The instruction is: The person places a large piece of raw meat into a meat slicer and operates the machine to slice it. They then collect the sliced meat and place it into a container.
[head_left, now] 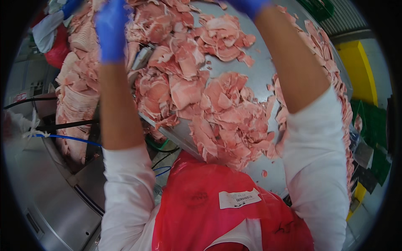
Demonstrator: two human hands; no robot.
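Pink sliced meat [234, 119] lies in loose, folded heaps on the steel tabletop [259, 75], between the person's forearms; more slices stand in a tight row [75, 111] left of the left forearm. The gloved hands are well apart: the left hand [112, 35], blurred, is over meat at the upper left; the right hand [247, 5] is cut off by the upper edge. Whether either grips a slice, I cannot tell. Such thin slices would probably tear if pinched, so scooping beneath with flat fingers should work better, keeping the right sleeve [316, 142] off the meat.
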